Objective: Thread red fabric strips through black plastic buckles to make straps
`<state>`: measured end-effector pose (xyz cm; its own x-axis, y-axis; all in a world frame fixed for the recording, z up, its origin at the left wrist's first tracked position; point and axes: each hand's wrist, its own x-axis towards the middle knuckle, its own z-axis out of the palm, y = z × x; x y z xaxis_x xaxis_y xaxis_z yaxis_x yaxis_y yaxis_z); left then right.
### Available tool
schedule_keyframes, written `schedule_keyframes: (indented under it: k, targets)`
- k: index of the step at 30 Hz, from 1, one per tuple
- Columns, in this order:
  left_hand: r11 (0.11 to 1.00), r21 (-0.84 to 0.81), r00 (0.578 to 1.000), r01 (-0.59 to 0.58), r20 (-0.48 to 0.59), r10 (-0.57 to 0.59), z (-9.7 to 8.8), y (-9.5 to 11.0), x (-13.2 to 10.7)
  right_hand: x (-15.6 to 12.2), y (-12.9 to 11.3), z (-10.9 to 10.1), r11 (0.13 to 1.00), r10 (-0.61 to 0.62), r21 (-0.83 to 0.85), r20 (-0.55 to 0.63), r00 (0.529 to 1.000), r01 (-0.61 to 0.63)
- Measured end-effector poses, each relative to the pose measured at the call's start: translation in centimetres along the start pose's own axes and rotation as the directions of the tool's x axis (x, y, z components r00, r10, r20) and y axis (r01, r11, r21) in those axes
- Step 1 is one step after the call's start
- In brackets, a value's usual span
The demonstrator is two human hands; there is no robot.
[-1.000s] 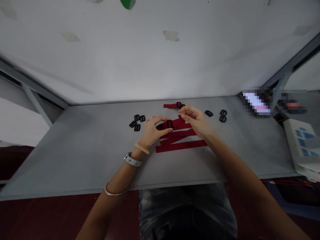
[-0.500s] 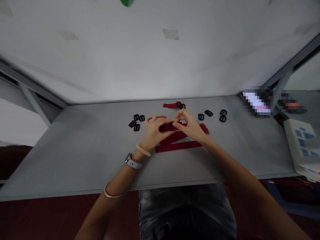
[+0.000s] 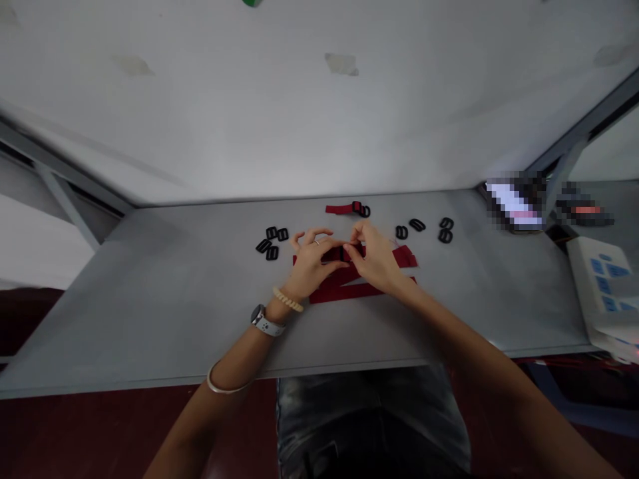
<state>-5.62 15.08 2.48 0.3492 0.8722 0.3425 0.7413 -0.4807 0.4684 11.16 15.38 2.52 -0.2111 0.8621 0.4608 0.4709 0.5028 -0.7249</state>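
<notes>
My left hand (image 3: 312, 267) has its thumb and index finger closed around a small black slide buckle (image 3: 343, 253) with red webbing in it. My right hand (image 3: 377, 261) meets it from the right, thumb and index finger pinching the red webbing strap (image 3: 360, 251) beside the buckle. The fingers partly hide how the strap runs through. Beneath both hands lie more red straps (image 3: 344, 292), spread at angles on the grey table. Just beyond the hands rests a short red strap (image 3: 339, 209) fitted with a black slider and a ring.
Several black slide buckles (image 3: 272, 233) lie left of my hands. To the right are several black D-shaped rings (image 3: 401, 232). A blurred-out phone (image 3: 514, 205) sits at the far right, near a white box with blue markings (image 3: 596, 279). A white wall (image 3: 299, 133) closes off the back.
My right hand has shifted slightly and its fingers have closed in nearer the buckle. A red strap end now shows left of my left hand. Straps and loose parts otherwise lie as before.
</notes>
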Motion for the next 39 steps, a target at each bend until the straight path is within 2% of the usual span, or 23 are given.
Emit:
schedule_keyframes:
  k: [4, 10, 15, 18, 24, 30, 33, 36, 39]
  targets:
    - [1.000, 0.018, 1.000, 0.010, 0.006, -0.010, 0.0, 0.0, 0.1, -0.1, 0.1, 0.5, 0.999, -0.004, -0.038, -0.038, 0.999, 0.002]
    - [0.999, 0.025, 0.999, 0.021, 0.033, -0.022, -0.1, -0.3, 0.1, 0.0, 0.5, 0.8, 0.999, 0.014, -0.031, 0.010, 1.000, -0.013]
    - [0.999, 0.032, 0.999, 0.035, 0.019, -0.036, 0.2, -0.2, 0.2, -0.1, 0.8, 1.2, 0.996, -0.007, -0.086, -0.043, 0.999, 0.004]
    - [0.998, 0.051, 0.999, 0.031, 0.009, -0.031, 0.4, 0.0, 0.3, -0.2, 0.8, 1.4, 0.988, -0.049, -0.149, -0.054, 0.997, 0.041]
    - [0.994, 0.111, 1.000, -0.008, 0.019, 0.006, 0.5, 0.1, 0.1, -0.6, 1.1, 1.8, 0.964, -0.166, -0.208, 0.027, 0.986, 0.168]
    - [0.995, 0.086, 0.999, 0.041, 0.013, -0.042, 0.7, 0.0, 0.1, -0.7, 1.2, 2.6, 0.997, 0.006, -0.080, -0.034, 0.999, -0.009]
    - [0.997, 0.057, 0.998, 0.057, -0.032, -0.055, 0.6, -0.1, 0.1, -0.4, 1.0, 2.0, 0.999, -0.020, -0.026, -0.002, 1.000, 0.020]
    - [0.998, 0.019, 0.991, 0.058, -0.118, -0.055, 0.1, -0.1, 0.2, 0.2, 1.0, 0.4, 0.996, -0.059, 0.064, 0.056, 0.997, 0.056]
    - [0.995, -0.084, 0.984, 0.051, -0.165, -0.065, -0.4, -0.5, 0.3, 0.8, 1.3, -1.2, 0.975, -0.023, 0.220, 0.232, 0.972, -0.029]
